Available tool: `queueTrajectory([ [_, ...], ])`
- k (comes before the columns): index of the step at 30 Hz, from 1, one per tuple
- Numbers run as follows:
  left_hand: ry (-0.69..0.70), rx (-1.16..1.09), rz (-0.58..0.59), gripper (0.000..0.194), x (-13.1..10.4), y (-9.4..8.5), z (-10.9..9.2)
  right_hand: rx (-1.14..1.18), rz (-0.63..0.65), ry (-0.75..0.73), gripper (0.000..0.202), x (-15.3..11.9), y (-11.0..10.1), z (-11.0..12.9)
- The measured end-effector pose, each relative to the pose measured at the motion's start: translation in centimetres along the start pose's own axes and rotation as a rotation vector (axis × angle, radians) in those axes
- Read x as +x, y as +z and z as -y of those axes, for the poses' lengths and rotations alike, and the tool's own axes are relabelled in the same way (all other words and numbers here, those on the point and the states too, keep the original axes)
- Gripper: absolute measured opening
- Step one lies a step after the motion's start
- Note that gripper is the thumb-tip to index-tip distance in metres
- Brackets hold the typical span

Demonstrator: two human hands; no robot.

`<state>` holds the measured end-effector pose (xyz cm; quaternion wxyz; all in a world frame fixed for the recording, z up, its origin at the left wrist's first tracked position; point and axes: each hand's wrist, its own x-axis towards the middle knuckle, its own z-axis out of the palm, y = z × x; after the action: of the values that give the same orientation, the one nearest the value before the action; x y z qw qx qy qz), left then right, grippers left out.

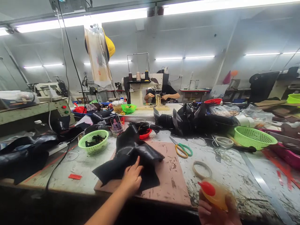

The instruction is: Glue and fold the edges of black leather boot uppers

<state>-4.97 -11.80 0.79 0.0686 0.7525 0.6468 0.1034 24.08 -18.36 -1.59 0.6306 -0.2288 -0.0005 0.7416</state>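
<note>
My left hand [133, 177] reaches over a black leather piece [127, 147] that lies in folds on a pinkish board [171, 181]. Its index finger is stretched out and touches the leather, with the other fingers loosely bent and nothing held. At the lower right, my right hand [213, 211] is wrapped round a translucent yellowish squeeze bottle [219, 193] with a red nozzle. The bottle is tilted, its nozzle pointing up and left. A roll of tape [202, 169] lies just beyond it. Scissors [182, 150] with green and orange handles rest at the board's upper right.
Green baskets [93, 142] stand left and right. A phone [116, 123] leans behind the leather, near a small red basket [145, 134]. Black leather parts [187, 120] are piled at the back. Beyond them a person [161, 93] works at a sewing machine [145, 87]. A metal ruler [262, 184] lies right.
</note>
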Motion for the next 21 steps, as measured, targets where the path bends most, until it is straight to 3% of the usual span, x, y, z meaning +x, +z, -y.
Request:
queueTrajectory([
  [5,0.010,0.063,0.075,0.058,3.7,-0.9,-3.0,0.043,-0.050,0.017,0.047,1.3,2.1,-1.4],
  [8,0.039,0.086,0.086,0.060,5.0,-0.4,-3.5,0.034,-0.069,-0.012,0.045,2.5,3.5,-2.6],
  [11,0.065,0.089,0.073,0.055,4.5,0.7,-3.1,0.040,-0.087,-0.071,0.044,4.1,5.0,-3.5],
  [15,0.134,0.031,0.084,0.055,2.3,1.7,-0.4,0.036,-0.060,-0.005,0.045,6.5,7.7,-4.6],
  [19,0.364,-0.100,0.113,0.050,0.0,1.9,4.3,-0.005,-0.084,0.088,0.047,9.2,9.9,-6.7],
  [21,0.402,-0.113,0.116,0.048,-1.3,1.9,6.6,-0.038,-0.131,0.086,0.041,10.5,10.5,-7.7],
])
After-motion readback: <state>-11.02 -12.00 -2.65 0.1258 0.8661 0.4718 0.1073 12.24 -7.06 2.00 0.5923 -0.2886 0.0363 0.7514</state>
